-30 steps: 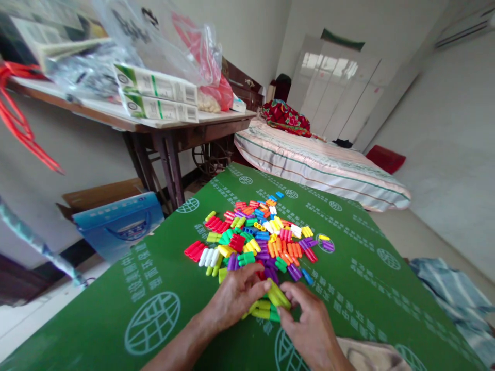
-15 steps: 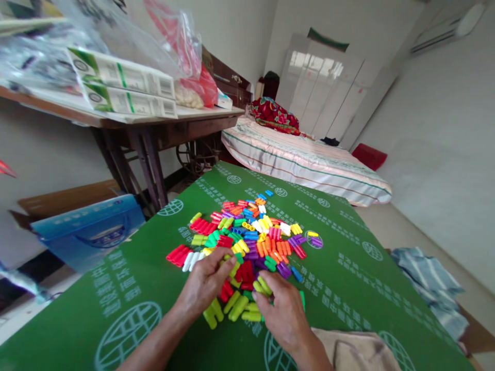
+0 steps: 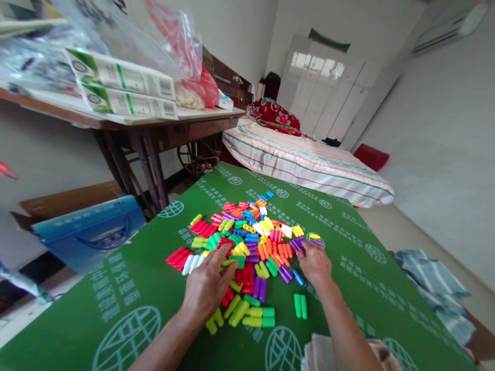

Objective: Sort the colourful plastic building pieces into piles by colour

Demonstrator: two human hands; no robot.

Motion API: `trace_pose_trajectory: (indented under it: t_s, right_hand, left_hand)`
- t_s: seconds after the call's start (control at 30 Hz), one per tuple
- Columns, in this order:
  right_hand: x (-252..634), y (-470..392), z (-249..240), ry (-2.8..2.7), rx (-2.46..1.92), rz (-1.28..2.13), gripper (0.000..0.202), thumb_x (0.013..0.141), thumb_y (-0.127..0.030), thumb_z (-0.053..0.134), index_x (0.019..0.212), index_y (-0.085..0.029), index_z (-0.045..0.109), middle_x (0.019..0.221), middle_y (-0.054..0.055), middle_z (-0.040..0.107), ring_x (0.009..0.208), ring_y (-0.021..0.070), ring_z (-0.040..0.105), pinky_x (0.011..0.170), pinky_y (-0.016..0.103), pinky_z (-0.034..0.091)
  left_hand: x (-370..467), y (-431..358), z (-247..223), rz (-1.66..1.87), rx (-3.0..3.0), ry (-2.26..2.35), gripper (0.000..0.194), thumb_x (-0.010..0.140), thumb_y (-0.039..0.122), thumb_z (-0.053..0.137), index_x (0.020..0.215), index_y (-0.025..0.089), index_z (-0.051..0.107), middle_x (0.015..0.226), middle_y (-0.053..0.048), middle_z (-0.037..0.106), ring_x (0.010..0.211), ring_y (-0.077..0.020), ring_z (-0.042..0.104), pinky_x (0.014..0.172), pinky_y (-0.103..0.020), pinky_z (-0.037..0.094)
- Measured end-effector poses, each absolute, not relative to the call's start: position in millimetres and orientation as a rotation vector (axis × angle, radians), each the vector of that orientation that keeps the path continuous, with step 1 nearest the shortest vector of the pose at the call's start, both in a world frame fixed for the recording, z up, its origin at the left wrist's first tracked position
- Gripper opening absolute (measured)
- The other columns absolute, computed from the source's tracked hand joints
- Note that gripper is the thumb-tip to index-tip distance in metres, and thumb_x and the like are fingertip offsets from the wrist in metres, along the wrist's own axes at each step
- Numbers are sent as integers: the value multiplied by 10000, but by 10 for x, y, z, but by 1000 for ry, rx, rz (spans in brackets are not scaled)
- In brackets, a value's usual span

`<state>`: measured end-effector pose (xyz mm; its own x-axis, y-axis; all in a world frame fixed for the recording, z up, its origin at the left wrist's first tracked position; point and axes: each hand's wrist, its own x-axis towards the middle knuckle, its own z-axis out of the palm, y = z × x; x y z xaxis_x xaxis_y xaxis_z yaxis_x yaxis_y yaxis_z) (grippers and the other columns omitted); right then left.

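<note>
A pile of small coloured plastic tubes like pen caps (image 3: pixel 252 238), many side by side in short rows, lies on the green board. My left hand (image 3: pixel 207 283) rests over the near left of the pile, thumb and index finger apart. A yellow-green cap (image 3: pixel 229 263) shows between them, partly hidden. My right hand (image 3: pixel 316 264) reaches to the pile's right side, its fingertips closed on purple caps (image 3: pixel 297 243). A yellow-green pair (image 3: pixel 262 269) lies mid-pile. Nearer me are a yellow-green and green row (image 3: pixel 259 316) and a separate green pair (image 3: pixel 300 306).
The green printed board (image 3: pixel 154 278) spans the foreground, with a folded beige cloth (image 3: pixel 320 353) at its near edge. A wooden table (image 3: pixel 216 121) with boxes and bags stands left, above a blue carton (image 3: pixel 93 226). Beyond is a bed (image 3: pixel 305 154); striped cloth (image 3: pixel 433 288) lies right.
My right hand has let go of the yellow-green pair, now lying in the pile, and moved right and away from me to the purple caps. My left hand's fingers have spread slightly.
</note>
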<state>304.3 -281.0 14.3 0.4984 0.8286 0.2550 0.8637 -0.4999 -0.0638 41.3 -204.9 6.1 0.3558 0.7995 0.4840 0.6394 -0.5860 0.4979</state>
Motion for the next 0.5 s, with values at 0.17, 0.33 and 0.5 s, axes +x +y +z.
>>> trace_pose_trajectory:
  t_s: [0.17, 0.33, 0.5]
  right_hand:
    - [3090, -2777, 8, -1490, -2562, -215, 180, 803, -185, 526, 931, -213, 650, 885, 70, 699, 811, 186, 640, 642, 259, 434]
    - [2943, -2932, -18, -1311, -2443, -267, 257, 848, -253, 471, 1047, -201, 625, 914, 62, 695, 734, 174, 648, 613, 254, 437]
    - [2590, -3072, 22, -1354, -2080, -353, 333, 859, -295, 437, 1108, -155, 608, 1020, 100, 678, 799, 188, 657, 691, 288, 497]
  left_hand:
    - [418, -2041, 80, 1064, 2403, 1471, 420, 847, 433, 469, 1175, 183, 550, 1001, -66, 651, 709, -159, 634, 549, -242, 474]
    - [386, -2062, 160, 1050, 2390, 1604, 434, 840, 455, 476, 1166, 181, 555, 1087, -71, 628, 718, -156, 629, 533, -242, 459]
    - [364, -2064, 167, 1110, 2309, 1615, 366, 836, 420, 477, 1111, 200, 578, 1068, -64, 636, 648, -127, 601, 516, -230, 435]
